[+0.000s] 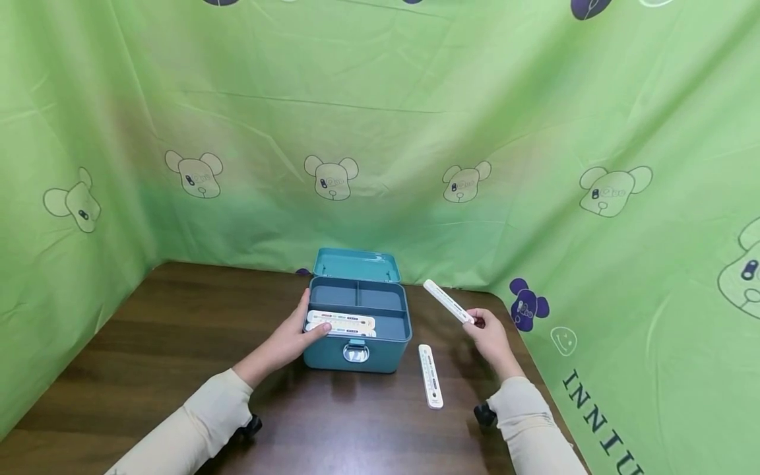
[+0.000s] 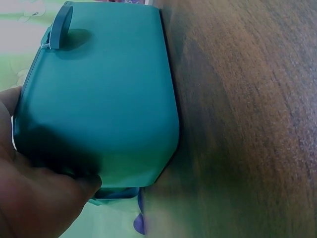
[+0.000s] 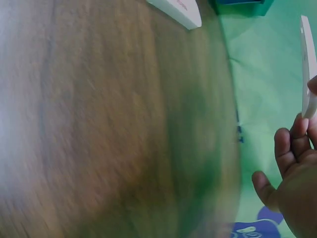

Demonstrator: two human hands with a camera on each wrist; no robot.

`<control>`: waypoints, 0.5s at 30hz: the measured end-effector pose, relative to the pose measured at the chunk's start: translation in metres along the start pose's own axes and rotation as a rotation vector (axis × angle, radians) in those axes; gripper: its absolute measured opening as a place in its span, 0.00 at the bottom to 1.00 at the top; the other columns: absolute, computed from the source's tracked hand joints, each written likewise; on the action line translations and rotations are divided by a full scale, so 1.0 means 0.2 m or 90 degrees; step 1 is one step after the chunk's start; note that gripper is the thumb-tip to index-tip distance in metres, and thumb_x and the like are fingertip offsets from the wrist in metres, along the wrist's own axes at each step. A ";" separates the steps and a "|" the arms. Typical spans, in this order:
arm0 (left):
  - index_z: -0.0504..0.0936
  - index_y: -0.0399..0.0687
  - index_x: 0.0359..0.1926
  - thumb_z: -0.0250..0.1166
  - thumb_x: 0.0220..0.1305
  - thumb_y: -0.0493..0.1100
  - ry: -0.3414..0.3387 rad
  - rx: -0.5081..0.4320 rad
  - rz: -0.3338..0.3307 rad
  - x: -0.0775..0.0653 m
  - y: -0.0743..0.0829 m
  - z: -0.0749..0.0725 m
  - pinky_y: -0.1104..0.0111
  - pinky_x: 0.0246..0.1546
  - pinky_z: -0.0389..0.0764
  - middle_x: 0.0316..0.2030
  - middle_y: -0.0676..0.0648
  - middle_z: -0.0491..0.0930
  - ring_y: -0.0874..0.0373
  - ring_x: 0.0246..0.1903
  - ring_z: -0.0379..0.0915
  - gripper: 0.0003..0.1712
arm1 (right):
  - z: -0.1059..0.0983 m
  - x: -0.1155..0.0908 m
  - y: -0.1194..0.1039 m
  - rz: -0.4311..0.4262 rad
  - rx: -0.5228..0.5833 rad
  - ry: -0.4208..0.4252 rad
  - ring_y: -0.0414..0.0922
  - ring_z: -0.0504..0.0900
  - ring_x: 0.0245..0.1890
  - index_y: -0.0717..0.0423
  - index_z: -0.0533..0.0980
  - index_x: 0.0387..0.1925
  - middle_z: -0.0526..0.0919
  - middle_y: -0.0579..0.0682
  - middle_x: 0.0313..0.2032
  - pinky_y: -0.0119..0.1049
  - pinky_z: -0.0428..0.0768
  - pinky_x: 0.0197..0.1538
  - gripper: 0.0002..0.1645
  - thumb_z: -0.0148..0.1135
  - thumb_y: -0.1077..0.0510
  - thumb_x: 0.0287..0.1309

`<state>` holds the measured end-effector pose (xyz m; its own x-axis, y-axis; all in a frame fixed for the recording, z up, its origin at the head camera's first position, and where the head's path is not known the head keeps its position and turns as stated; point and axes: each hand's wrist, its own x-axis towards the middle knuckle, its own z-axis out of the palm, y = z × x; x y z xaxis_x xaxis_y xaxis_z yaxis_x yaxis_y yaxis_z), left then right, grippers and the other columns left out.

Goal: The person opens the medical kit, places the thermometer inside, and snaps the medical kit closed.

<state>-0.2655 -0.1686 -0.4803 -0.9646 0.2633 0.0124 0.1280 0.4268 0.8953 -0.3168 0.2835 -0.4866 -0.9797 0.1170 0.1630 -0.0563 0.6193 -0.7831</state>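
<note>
A blue-green lidded storage box point(image 1: 350, 356) stands on the table with its lid point(image 1: 357, 265) tipped back. My left hand point(image 1: 292, 340) grips the box's left side, thumb over the front rim; the left wrist view shows the hand point(image 2: 34, 193) at the box wall point(image 2: 109, 94). Several white thermometers point(image 1: 341, 319) lie in the front compartment. Right of the box, my right hand point(image 1: 491, 336) pinches one end of another white thermometer point(image 1: 445, 300), held slanted above the table. In the right wrist view, this thermometer point(image 3: 308, 59) is partly cut off by the frame edge.
One more white thermometer point(image 1: 430, 376) lies on the table between the box and my right hand. A divider point(image 1: 358, 293) splits the box's rear part in two. The dark wooden table point(image 1: 178, 330) ends at a green printed cloth point(image 1: 392, 132) behind and at the sides.
</note>
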 end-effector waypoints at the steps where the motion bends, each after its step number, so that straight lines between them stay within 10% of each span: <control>1: 0.27 0.52 0.82 0.61 0.68 0.70 -0.001 0.002 0.001 0.00 0.00 0.00 0.42 0.77 0.48 0.82 0.42 0.34 0.43 0.81 0.35 0.64 | -0.01 0.00 -0.01 -0.008 -0.006 -0.003 0.41 0.73 0.39 0.68 0.75 0.52 0.79 0.57 0.42 0.26 0.72 0.41 0.18 0.61 0.66 0.60; 15: 0.27 0.55 0.82 0.64 0.65 0.71 -0.008 0.014 -0.021 -0.01 0.00 -0.01 0.41 0.76 0.50 0.83 0.43 0.36 0.42 0.80 0.38 0.67 | -0.12 -0.05 -0.17 -0.127 -0.014 -0.063 0.40 0.76 0.40 0.65 0.76 0.51 0.80 0.58 0.45 0.25 0.74 0.43 0.20 0.63 0.70 0.54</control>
<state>-0.2651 -0.1715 -0.4796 -0.9656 0.2589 -0.0225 0.1010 0.4539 0.8853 -0.3001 0.2805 -0.4468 -0.9636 -0.0865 0.2529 -0.2484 0.6392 -0.7278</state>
